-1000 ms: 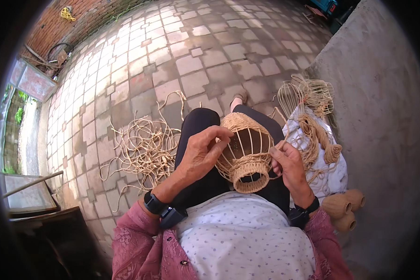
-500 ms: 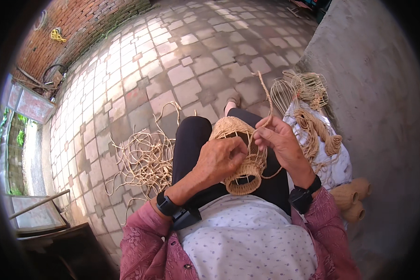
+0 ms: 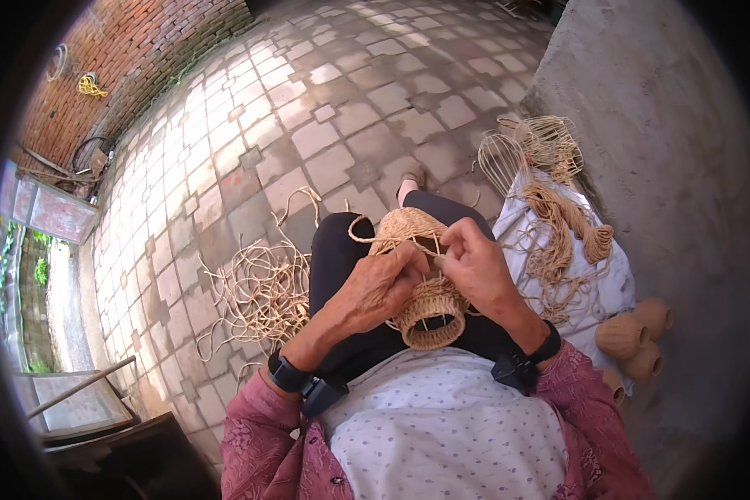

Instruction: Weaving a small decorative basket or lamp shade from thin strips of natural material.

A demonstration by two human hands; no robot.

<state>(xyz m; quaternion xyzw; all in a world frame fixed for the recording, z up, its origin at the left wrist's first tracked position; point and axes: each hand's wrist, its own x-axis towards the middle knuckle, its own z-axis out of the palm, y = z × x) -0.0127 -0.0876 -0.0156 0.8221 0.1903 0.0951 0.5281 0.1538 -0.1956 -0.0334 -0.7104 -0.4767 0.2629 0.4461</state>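
A half-woven straw-coloured basket (image 3: pixel 408 223), open ribs between its woven body and round collar, rests on my lap, collar toward me. My left hand (image 3: pixel 381 287) is curled on its left side, fingers closed at the ribs and partly hiding one another. My right hand (image 3: pixel 475 271) pinches a twisted cord at the ribs, close beside the left fingertips. A loose loop of the cord (image 3: pixel 357 227) sticks out leftward over my dark-clad left knee.
Tangled cord (image 3: pixel 258 296) lies on paving left of my legs. At right, a white cloth (image 3: pixel 517 246) holds cord hanks (image 3: pixel 558 229), with wire-like frames (image 3: pixel 537 142) beyond and several woven pieces (image 3: pixel 621 337) nearer me. A concrete surface (image 3: pixel 658 167) borders the right; metal-framed panels (image 3: pixel 71 412) stand left.
My right hand went up with the cord, then moved down and left to the ribs beside my left hand. The cord's free length swung from upright at right to a loop at left.
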